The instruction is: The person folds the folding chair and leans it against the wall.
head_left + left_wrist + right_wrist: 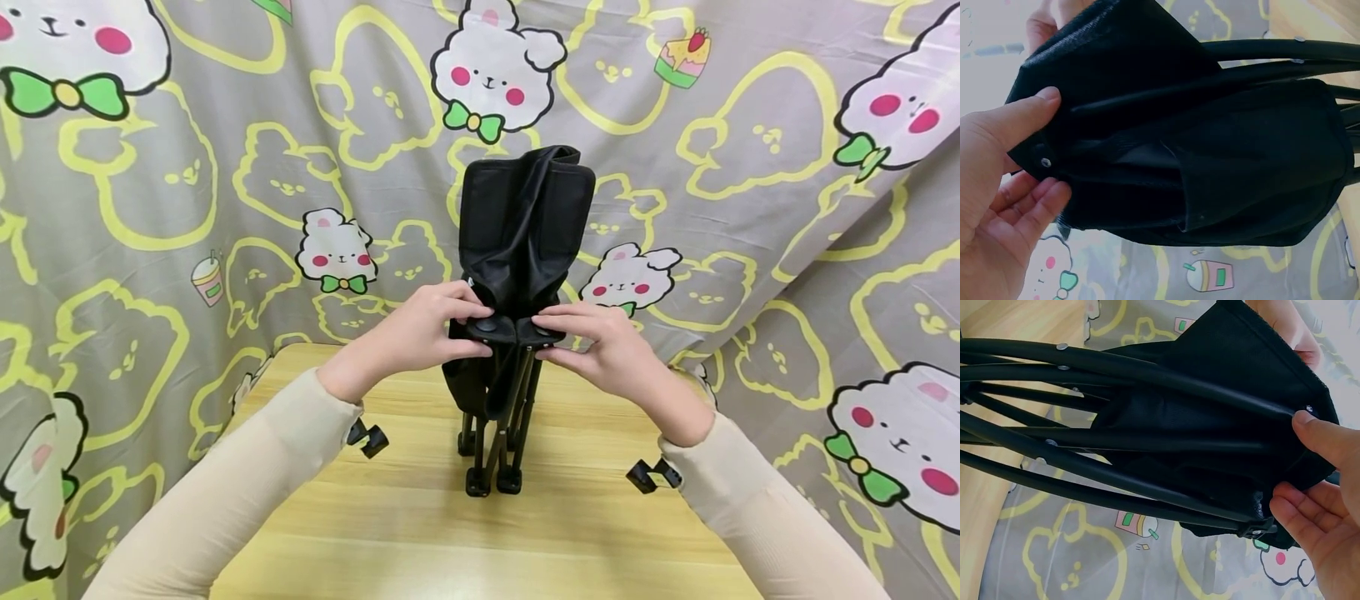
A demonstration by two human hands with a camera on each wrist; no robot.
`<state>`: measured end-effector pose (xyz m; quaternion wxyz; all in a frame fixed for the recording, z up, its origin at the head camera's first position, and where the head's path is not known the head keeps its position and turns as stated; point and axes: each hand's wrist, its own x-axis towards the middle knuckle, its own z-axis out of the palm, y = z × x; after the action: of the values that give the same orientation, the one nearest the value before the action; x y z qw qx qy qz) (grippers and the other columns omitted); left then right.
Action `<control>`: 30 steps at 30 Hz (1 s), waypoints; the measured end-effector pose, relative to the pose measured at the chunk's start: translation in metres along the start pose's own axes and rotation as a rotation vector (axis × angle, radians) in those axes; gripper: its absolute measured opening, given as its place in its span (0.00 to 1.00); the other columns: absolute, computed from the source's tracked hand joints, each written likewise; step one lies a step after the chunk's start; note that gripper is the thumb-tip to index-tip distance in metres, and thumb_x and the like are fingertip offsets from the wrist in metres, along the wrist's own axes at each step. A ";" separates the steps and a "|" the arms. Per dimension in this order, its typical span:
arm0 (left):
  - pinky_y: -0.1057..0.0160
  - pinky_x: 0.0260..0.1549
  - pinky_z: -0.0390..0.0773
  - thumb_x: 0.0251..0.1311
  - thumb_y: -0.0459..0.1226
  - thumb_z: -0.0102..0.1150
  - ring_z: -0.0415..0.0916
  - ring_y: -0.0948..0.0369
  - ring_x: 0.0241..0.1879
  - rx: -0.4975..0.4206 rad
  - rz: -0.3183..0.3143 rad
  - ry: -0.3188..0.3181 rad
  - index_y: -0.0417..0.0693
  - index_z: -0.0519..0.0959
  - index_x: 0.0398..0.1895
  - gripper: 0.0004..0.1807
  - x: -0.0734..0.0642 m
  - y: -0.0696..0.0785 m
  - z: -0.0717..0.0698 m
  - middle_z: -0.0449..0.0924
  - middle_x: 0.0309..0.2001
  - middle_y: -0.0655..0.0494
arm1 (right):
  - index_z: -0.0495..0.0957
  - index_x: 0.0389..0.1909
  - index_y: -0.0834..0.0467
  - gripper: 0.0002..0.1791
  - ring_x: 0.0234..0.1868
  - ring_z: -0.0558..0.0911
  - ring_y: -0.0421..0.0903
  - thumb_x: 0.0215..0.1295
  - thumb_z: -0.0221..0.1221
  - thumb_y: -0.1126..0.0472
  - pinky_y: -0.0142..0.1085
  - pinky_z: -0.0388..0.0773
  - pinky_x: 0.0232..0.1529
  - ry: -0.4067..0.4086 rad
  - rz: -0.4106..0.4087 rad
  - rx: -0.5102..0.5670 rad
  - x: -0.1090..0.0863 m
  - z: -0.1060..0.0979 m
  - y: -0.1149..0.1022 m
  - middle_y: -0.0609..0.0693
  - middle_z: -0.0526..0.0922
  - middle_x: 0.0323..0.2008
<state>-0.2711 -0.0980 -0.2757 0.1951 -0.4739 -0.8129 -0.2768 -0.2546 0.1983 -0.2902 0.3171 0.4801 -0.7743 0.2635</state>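
Note:
A black folding chair (525, 225) stands folded upright on the wooden table, its fabric back raised and its thin legs (498, 450) bunched close together. My left hand (423, 332) pinches the left front corner of the seat fabric, thumb below and fingers on top. On the other side my right hand (603, 343) pinches the right front corner in the same way. A fabric pocket (1254, 169) hangs along the chair in the left wrist view. Dark metal tubes (1147, 440) with rivets run up to the seat in the right wrist view.
Light wood tabletop (420, 542) lies under the chair's feet. A grey curtain (405, 192) with cartoon rabbits and yellow outlines hangs behind and at both sides. Small black devices (367, 437) sit at both wrists.

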 end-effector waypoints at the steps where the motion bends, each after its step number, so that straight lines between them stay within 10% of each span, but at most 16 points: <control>1: 0.53 0.42 0.85 0.57 0.37 0.84 0.81 0.56 0.39 -0.005 0.004 0.002 0.36 0.90 0.54 0.23 0.000 -0.001 0.000 0.85 0.44 0.49 | 0.92 0.50 0.63 0.25 0.41 0.92 0.55 0.47 0.82 0.73 0.30 0.79 0.31 0.000 0.001 0.009 0.000 0.000 0.001 0.60 0.93 0.47; 30: 0.53 0.50 0.87 0.57 0.36 0.84 0.86 0.54 0.46 -0.029 0.079 -0.013 0.36 0.90 0.54 0.23 0.002 -0.015 0.000 0.88 0.47 0.47 | 0.91 0.46 0.62 0.22 0.47 0.91 0.56 0.46 0.84 0.72 0.31 0.84 0.51 0.040 -0.009 0.033 0.002 0.008 0.005 0.56 0.93 0.45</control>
<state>-0.2848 -0.1029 -0.2783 0.1935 -0.5103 -0.7906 -0.2775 -0.2620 0.1939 -0.2949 0.3259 0.4832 -0.7612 0.2844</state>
